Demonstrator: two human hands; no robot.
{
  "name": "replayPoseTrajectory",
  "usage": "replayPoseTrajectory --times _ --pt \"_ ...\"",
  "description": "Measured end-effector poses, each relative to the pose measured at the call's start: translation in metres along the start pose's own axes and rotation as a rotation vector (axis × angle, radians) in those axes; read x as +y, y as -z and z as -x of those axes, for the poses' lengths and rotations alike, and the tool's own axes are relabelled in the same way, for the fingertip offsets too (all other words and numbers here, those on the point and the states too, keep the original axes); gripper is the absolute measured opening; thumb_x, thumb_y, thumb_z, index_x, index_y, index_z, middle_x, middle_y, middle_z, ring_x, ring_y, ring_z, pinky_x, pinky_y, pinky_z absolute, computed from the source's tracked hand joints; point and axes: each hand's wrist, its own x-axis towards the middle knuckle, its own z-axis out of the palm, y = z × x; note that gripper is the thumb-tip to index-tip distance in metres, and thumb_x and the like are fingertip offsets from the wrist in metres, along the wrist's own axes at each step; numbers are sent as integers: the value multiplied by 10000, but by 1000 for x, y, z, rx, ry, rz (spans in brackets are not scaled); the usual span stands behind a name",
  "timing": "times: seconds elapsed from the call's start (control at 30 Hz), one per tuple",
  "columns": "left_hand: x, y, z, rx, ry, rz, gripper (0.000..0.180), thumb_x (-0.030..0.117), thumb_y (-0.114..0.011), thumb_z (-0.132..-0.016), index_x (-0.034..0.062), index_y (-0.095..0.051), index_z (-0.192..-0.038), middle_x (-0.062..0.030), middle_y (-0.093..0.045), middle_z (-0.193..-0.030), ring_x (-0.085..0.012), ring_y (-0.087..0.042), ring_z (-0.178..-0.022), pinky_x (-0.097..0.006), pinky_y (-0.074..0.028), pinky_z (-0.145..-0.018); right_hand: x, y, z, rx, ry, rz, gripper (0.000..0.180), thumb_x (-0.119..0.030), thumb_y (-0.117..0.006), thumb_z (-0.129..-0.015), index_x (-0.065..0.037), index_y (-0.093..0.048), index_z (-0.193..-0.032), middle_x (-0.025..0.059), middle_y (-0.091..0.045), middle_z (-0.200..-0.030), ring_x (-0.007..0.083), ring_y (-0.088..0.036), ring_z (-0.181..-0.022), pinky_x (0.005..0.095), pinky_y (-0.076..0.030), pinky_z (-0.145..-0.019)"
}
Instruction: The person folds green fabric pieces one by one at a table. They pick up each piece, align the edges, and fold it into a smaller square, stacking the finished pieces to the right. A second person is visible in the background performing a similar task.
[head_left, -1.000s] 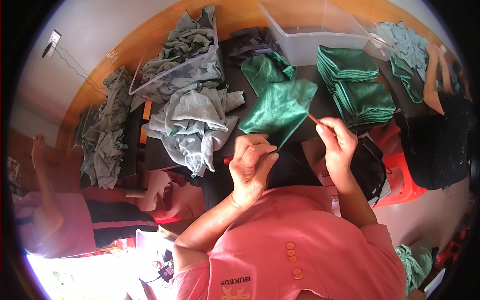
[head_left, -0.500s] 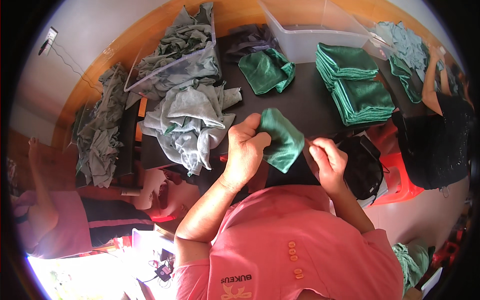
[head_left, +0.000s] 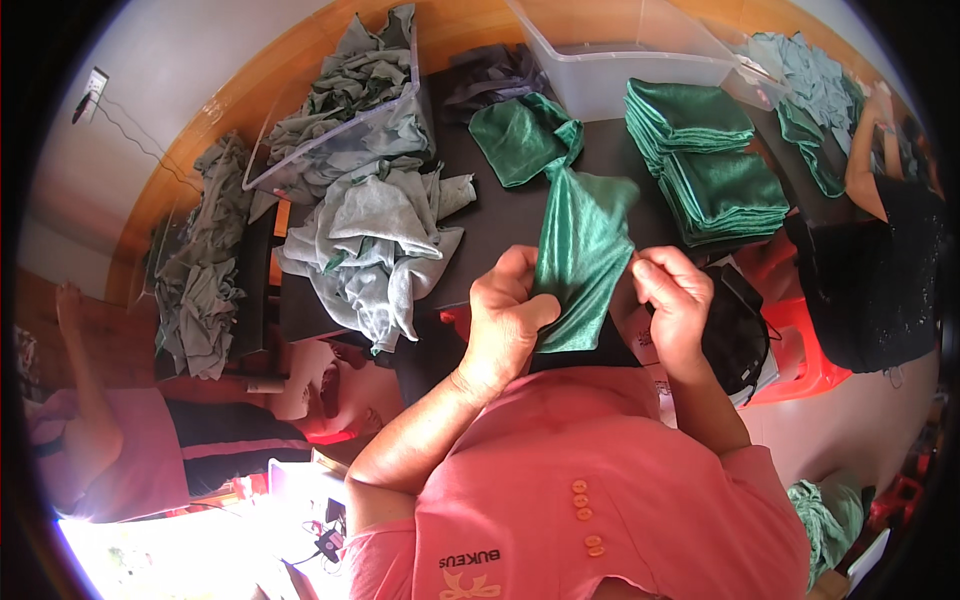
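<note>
I hold a shiny green cloth (head_left: 582,255) upright in front of me, over the black table (head_left: 500,215). My left hand (head_left: 508,318) grips its lower left edge. My right hand (head_left: 672,292) pinches its right edge. The cloth hangs lengthwise, its top reaching toward another crumpled green cloth (head_left: 520,135) lying on the table. Two stacks of folded green cloths (head_left: 715,155) sit to the right of my hands.
A heap of grey-green cloths (head_left: 375,235) lies left of my hands. A clear bin (head_left: 350,110) full of the same cloths and an empty clear bin (head_left: 620,60) stand at the back. A person in black (head_left: 880,230) is at the right, another person (head_left: 130,440) sits lower left.
The cloth was spread flat on the table, then bunched between my hands; now it is lifted and stretched lengthwise. Both hands came closer to my chest.
</note>
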Motion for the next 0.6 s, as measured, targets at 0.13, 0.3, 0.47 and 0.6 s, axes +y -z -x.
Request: replayPoseTrajectory --times 0.13,0.3,0.47,0.6 --pt "9 27 -16 20 1 -275 319 -91 -618 -693 -14 -644 -1001 -43 -673 -929 -79 -597 -835 -229 -473 -754 9 4 10 -9 23 85 109 -93 -649 -889 15 -644 -875 2 -579 -700 39 -486 -597 198 -348 -540" --pt "27 30 -23 -126 -433 -610 552 73 -808 -670 45 -601 -1181 -71 -628 -1113 -172 -594 -1065 -323 -471 -927 12 5 21 -88 142 199 66 -22 -658 -873 29 -623 -895 16 -606 -735 52 -518 -617 194 -411 -569" --pt "20 22 -27 -253 -193 -153 636 99 -886 -638 46 -587 -1197 -57 -617 -1117 -155 -570 -1076 -306 -448 -952 13 3 25 -176 157 227 57 -4 -616 -881 49 -596 -879 36 -586 -710 69 -510 -586 214 -398 -536" --pt "9 14 -24 -226 -174 -82 483 3 -833 -702 37 -602 -1124 -18 -639 -1011 -87 -590 -930 -243 -493 -825 18 0 27 -166 160 203 43 15 -610 -870 51 -593 -855 26 -544 -681 62 -443 -538 217 -331 -476"
